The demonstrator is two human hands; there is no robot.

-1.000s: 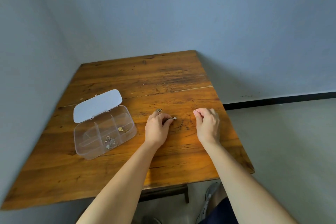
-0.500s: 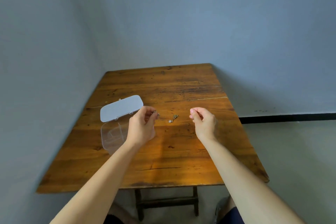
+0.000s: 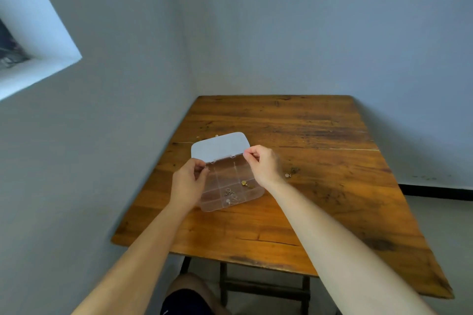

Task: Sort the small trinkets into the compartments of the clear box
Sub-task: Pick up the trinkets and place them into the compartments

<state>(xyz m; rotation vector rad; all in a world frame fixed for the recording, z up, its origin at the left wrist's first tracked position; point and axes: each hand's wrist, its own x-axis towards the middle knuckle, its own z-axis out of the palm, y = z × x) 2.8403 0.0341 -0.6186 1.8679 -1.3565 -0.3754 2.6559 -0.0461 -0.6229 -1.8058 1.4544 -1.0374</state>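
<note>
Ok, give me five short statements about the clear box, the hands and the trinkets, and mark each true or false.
1. The clear box has its lid open. True.
2. Both hands are over the box. True: the left hand and the right hand are at its sides.
3. Every compartment is empty. False: silver rings and a gold trinket lie inside.
4. No trinket is left on the table. False: one small piece lies right of the box.
5. The box sits at the table's right edge. False: it is near the left edge.

clear box, pale lid, brown streaked table
</note>
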